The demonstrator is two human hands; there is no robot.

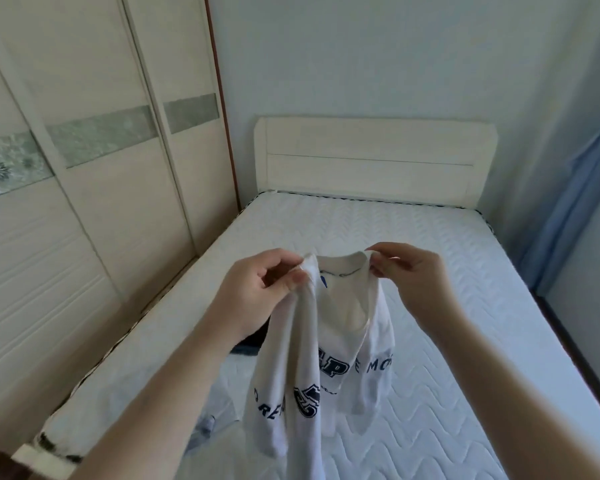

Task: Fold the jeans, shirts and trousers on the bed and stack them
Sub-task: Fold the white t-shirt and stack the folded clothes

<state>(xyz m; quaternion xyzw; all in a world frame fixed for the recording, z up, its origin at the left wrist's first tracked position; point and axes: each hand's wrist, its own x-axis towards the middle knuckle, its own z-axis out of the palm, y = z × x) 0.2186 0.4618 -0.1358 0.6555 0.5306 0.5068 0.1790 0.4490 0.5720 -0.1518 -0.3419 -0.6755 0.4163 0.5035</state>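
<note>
Holding a white T-shirt (329, 341) up by the neckline, above the quilted mattress (447, 306) of the bed. Left hand (257, 289) pinching the collar edge between thumb and curled fingers at the left shoulder seam; right hand (409, 271) pinching the opposite side of the collar between thumb and forefinger, remaining fingers curled loosely behind. Gripped at these two high points probably so that the cloth hangs free under its own weight, letting front and back sort themselves out before being laid flat for folding. Hung below the fingers rather than spread: body of the shirt bunched and twisted, drooping in long vertical creases, lower part falling out of view at the bottom edge. Between the two pinches, the neck opening gaping, a small blue label just inside it near the left fingertips. Further down from the fingers, dark navy block lettering printed across the chest, broken up by the folds and only partly legible. Soft, thin, limp cotton by the look of it, likely to need a shake and a wider hold at the shoulders to open out. Just beneath the left wrist, a dark garment (253, 341) lying on the mattress, mostly hidden by the forearm and the shirt, kind not clear.
</note>
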